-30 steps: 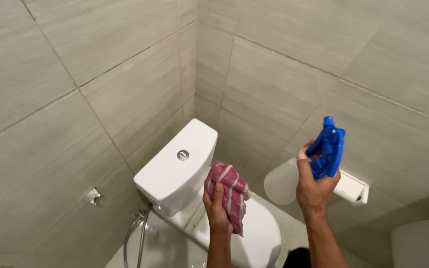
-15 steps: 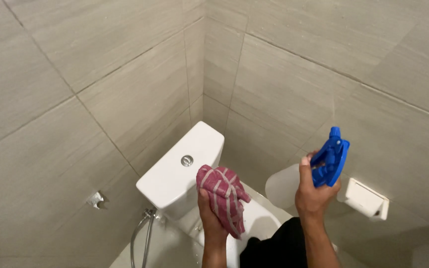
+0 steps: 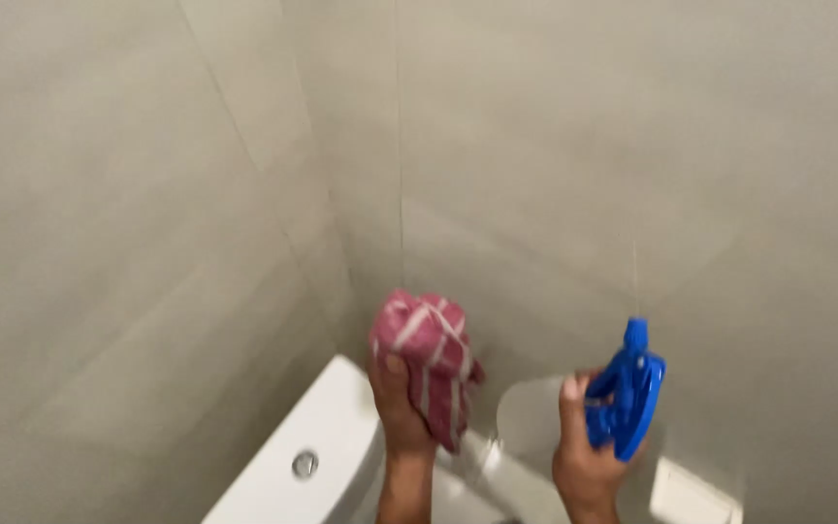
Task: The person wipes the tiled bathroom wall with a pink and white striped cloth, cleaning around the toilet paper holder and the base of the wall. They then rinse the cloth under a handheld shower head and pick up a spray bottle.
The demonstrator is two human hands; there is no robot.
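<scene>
Beige tiled walls are meeting above a white toilet cistern (image 3: 293, 456) while the left hand (image 3: 398, 408) is bunching a soft, light red-striped cloth (image 3: 429, 361) and the right hand (image 3: 584, 456) is gripping a rigid, probably slippery blue spray bottle (image 3: 628, 398) by its neck.

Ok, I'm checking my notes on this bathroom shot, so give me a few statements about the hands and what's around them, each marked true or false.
1. The left hand grips a red cloth with pale stripes. True.
2. The right hand holds a green sponge. False: it holds a spray bottle with a blue trigger head.
3. A white toilet tank with a round flush button sits below the left hand. True.
4. The cloth lies flat on the tank lid. False: it is bunched up in the raised hand, in front of the tiled wall.
5. The walls are dark blue. False: they are pale grey-beige tiles.
</scene>
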